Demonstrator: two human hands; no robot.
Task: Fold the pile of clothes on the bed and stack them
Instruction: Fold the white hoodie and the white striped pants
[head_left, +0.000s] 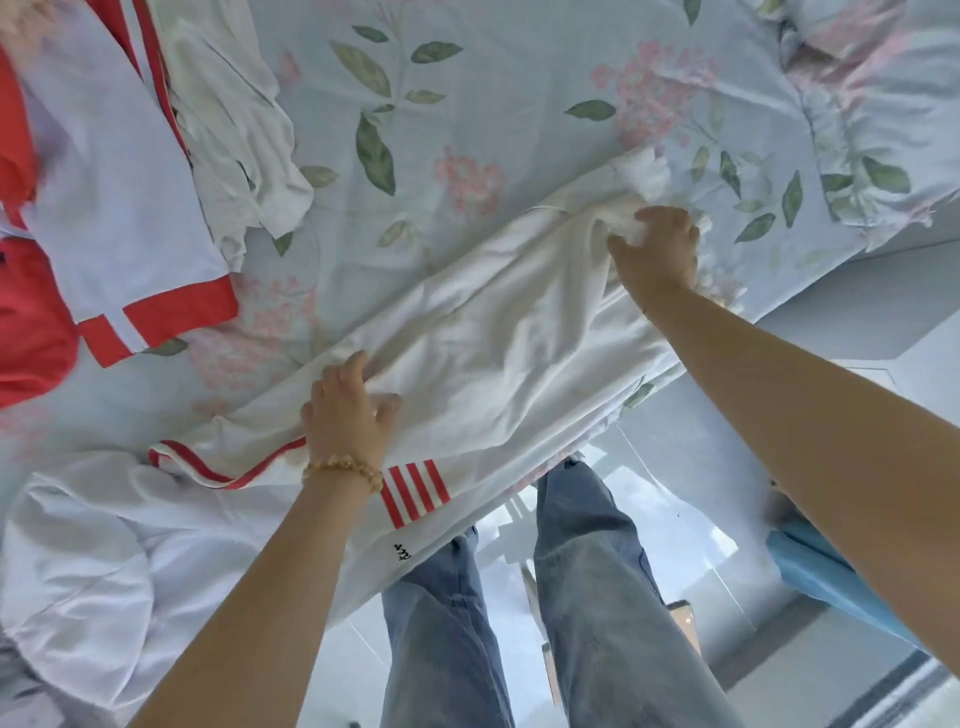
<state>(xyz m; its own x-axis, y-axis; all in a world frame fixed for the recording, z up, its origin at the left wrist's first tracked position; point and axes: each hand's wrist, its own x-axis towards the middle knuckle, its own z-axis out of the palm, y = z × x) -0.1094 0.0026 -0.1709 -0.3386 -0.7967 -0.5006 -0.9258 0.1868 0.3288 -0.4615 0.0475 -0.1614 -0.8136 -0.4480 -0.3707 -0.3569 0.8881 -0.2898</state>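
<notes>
White garment (467, 332) with red striped trim, spread along near edge of floral bedsheet (467, 104). Left hand (345, 410), beaded bracelet (345, 470) at wrist, fingers curled into the cloth, pinching a fold. Right hand (657, 247) bunching the far end, probably gripping it; fingertips partly hidden. Red-and-white clothes (104, 182) heaped at far left, apart from both hands.

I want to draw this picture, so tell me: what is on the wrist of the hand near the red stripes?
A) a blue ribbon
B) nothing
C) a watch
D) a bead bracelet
D: a bead bracelet circles the wrist of the left hand, which rests on the white shirt just above the red stripes.
</notes>
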